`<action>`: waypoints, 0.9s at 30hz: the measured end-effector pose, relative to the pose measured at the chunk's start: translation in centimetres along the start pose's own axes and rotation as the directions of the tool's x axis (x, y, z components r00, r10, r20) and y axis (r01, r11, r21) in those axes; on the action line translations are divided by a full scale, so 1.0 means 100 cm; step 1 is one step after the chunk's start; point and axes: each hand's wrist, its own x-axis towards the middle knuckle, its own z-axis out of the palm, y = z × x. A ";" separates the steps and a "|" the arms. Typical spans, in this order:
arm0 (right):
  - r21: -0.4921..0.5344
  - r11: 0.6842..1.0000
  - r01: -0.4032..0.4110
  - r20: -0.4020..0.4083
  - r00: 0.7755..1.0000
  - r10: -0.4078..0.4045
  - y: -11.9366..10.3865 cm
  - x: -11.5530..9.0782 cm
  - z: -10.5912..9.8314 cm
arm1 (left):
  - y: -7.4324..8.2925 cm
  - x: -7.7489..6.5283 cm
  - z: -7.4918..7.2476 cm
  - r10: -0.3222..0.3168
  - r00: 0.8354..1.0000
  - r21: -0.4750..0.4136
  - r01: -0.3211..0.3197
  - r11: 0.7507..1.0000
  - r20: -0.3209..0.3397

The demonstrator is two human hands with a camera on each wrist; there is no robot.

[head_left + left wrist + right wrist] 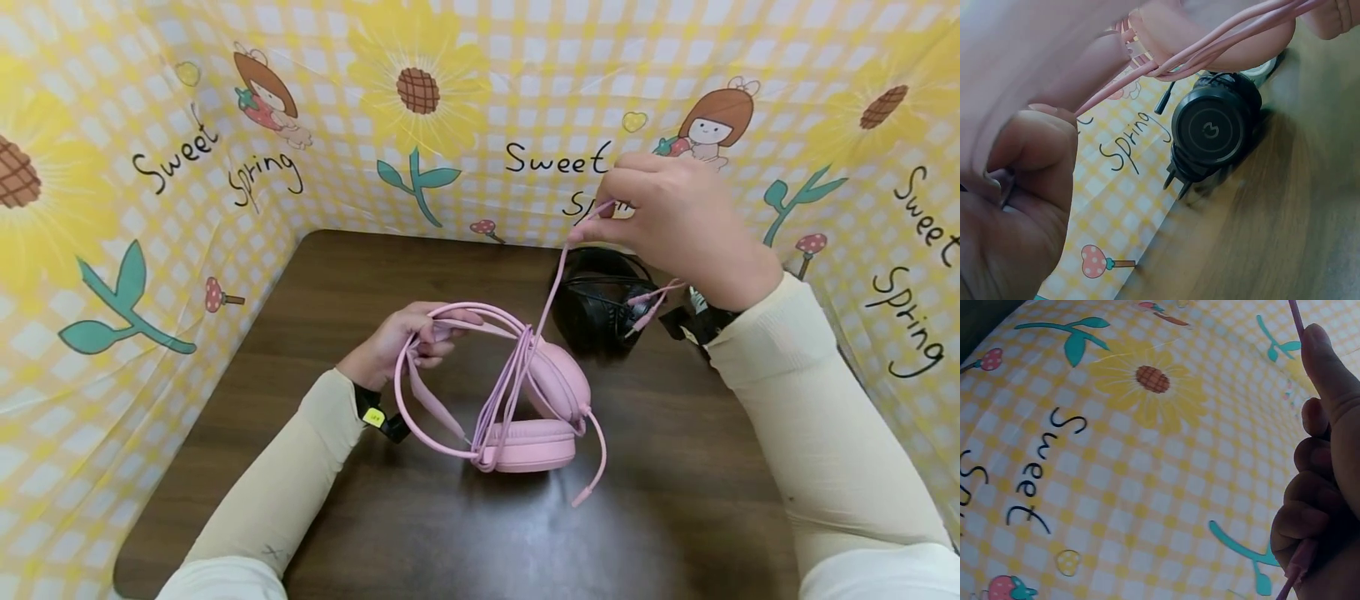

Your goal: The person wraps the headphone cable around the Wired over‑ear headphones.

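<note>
A pink headset (555, 379) with two ear cups and a short microphone boom (600, 450) is held above the dark wooden table. My left hand (408, 337) grips its headband (401, 400) at the left side. Several turns of pink cable (506, 392) are wound across the headband and ear cups. Up and to the right, my right hand (667, 217) pinches the cable, which runs taut from the headset to its fingers. The cable's forked end with plugs (645, 308) dangles below that hand. In the left wrist view the headband hides part of the left hand (1029, 187).
A black headset (596, 304) rests at the back right of the table (337, 275), its logo cup (1210, 128) facing the left wrist camera. Yellow checked cloth (480, 108) with flower prints walls the table at the back and sides.
</note>
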 end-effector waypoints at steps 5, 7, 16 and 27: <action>0.062 0.989 -0.132 0.118 0.985 0.124 0.015 -0.004 0.021 | 0.002 0.000 0.001 0.006 0.998 0.022 -0.008 1.000 0.055; 0.083 0.983 -0.163 0.152 0.977 0.150 0.020 -0.006 0.030 | 0.001 0.001 0.001 0.014 0.997 0.010 -0.015 1.000 0.078; 0.085 0.975 -0.206 0.211 0.960 0.184 0.033 -0.010 0.058 | -0.001 0.006 0.004 0.023 0.991 -0.019 -0.020 1.000 0.129; 0.129 0.921 -0.368 0.355 0.884 0.304 0.038 -0.016 0.071 | 0.004 0.004 0.013 0.051 0.990 -0.083 -0.040 0.996 0.133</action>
